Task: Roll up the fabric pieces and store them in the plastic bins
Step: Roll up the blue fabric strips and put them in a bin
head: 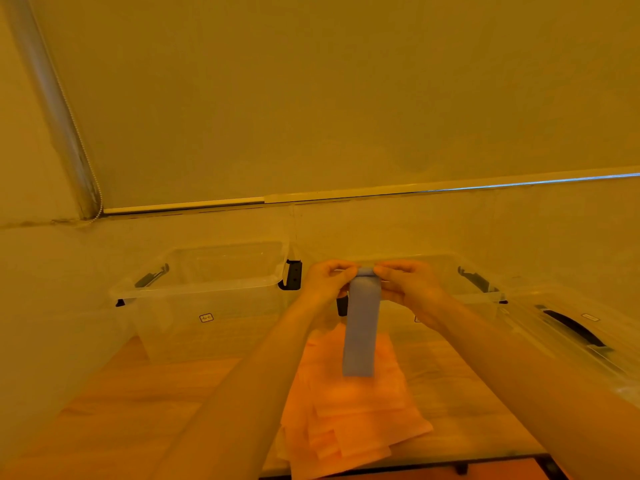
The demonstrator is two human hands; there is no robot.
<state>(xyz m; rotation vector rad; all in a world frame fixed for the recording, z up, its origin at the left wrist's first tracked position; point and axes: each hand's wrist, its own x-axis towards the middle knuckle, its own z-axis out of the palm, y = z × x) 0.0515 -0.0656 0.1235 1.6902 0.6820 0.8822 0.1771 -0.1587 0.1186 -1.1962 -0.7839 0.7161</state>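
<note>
Your left hand and right hand pinch the strip's top end between them, tail hanging over the pile below. Roll evenly, edges aligned, then drop it into a bin just beyond.

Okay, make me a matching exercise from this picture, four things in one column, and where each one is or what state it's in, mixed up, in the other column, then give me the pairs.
Things:
1. blue fabric strip
2. pink fabric pile
3. left bin
4. bin lid

States:
A. lies flat on the wooden table
B. stands open with nothing visible inside
C. hangs down, top end being rolled by both hands
D. rests at the far right with a dark handle

Pairs: 1-C, 2-A, 3-B, 4-D. The left hand and right hand pinch the strip's top.
</note>
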